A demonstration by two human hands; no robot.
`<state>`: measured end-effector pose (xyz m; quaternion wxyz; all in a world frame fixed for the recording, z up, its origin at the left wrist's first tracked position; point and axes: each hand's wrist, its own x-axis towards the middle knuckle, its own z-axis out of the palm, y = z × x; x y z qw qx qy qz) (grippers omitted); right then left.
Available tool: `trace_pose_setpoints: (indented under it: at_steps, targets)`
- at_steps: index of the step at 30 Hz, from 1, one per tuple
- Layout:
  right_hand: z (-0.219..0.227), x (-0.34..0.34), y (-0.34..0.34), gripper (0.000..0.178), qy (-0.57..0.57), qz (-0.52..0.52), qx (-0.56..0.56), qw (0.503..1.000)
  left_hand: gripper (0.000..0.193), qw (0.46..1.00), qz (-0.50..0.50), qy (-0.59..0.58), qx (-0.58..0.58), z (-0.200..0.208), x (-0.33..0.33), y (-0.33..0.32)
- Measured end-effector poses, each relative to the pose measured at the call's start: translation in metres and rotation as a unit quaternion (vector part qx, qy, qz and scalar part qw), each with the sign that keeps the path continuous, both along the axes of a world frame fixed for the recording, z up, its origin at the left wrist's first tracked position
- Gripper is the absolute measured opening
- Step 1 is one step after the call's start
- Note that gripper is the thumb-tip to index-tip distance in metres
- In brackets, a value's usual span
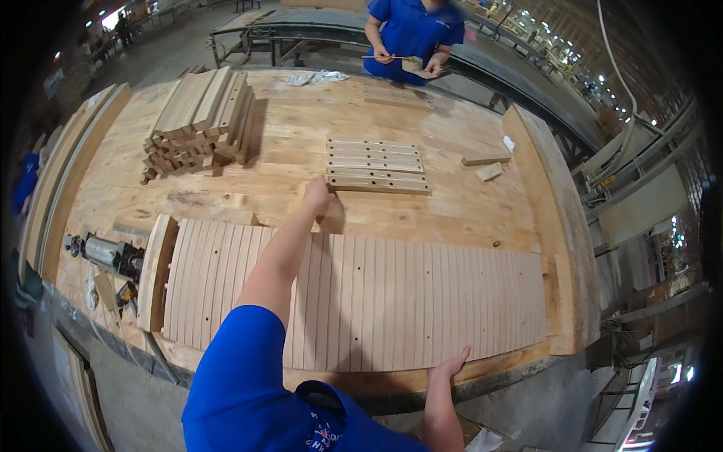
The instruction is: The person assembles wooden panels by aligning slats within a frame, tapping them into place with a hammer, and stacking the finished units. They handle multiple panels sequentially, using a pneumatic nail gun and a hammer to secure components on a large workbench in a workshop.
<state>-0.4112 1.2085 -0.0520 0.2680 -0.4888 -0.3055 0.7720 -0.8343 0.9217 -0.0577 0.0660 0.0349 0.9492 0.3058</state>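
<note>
Plywood bench (452, 218), left hand (318, 193) touching crosswise drilled slats (376, 166)

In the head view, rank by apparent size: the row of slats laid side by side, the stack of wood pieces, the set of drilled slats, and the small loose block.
Largest to smallest:
1. row of slats, also nearest the camera
2. stack of wood pieces
3. set of drilled slats
4. small loose block

Counts, workbench:
- Pale drilled wooden slats in flat group (376, 164): 5.
- Criss-cross stack of pale wooden slats (202, 124): 1; pieces uncountable.
- Small loose wooden offcuts (486, 166): 2.
- Long row of abutted pale slats (376, 301): 1; slats too many to count.
- Grey metal pneumatic cylinder (104, 252): 1.
</note>
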Motion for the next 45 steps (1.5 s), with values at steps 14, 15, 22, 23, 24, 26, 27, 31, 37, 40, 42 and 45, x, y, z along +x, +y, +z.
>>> trace_pose_setpoints:
  at_steps: [14, 15, 22, 23, 24, 26, 27, 31, 37, 40, 42, 45]
  targets:
    - [-0.024, 0.011, 0.014, 0.072, 0.036, 0.021, 0.002, 0.999, 0.087, 0.994, -0.082, -0.005, -0.07, -0.011, -0.03, 0.027]
    - [-0.024, 0.013, 0.016, 0.072, 0.03, 0.014, 0.011, 0.999, 0.085, 0.993, -0.091, -0.012, -0.079, -0.012, -0.023, 0.039]
    - [-0.019, 0.01, 0.01, 0.074, 0.027, 0.006, 0.001, 1.0, 0.074, 0.993, -0.092, -0.021, -0.071, -0.003, -0.008, 0.048]
    - [-0.02, 0.011, 0.01, 0.075, 0.032, 0.006, 0.011, 0.999, 0.073, 0.992, -0.103, -0.014, -0.071, -0.003, -0.009, 0.048]
    - [-0.02, 0.011, 0.012, 0.075, 0.038, 0.003, 0.019, 0.999, 0.072, 0.991, -0.114, -0.008, -0.07, -0.002, -0.009, 0.049]
    - [-0.023, 0.007, 0.01, 0.076, 0.051, 0.012, 0.02, 0.998, 0.071, 0.99, -0.129, -0.024, -0.055, -0.006, -0.009, 0.046]
    - [-0.024, 0.006, 0.009, 0.076, 0.054, 0.012, 0.012, 0.998, 0.071, 0.989, -0.134, -0.032, -0.047, -0.007, -0.009, 0.044]
    - [-0.018, 0.005, 0.007, 0.075, 0.021, -0.005, 0.014, 1.0, 0.074, 0.991, -0.123, -0.036, -0.034, -0.003, -0.001, 0.054]
    - [-0.027, 0.009, 0.013, 0.073, 0.009, -0.029, 0.039, 0.999, 0.087, 0.983, -0.126, -0.036, -0.13, 0.009, 0.018, 0.075]
    - [-0.014, 0.005, 0.004, 0.071, 0.008, -0.012, 0.016, 1.0, 0.074, 0.982, -0.139, -0.01, -0.127, 0.019, 0.017, 0.063]
    - [-0.017, 0.007, 0.008, 0.072, -0.003, -0.014, 0.031, 0.999, 0.065, 0.976, -0.14, 0.022, -0.167, 0.031, 0.025, 0.067]
    - [-0.03, 0.017, 0.018, 0.074, 0.061, 0.003, 0.001, 0.998, 0.067, 0.966, -0.176, 0.041, -0.186, 0.075, 0.035, 0.076]
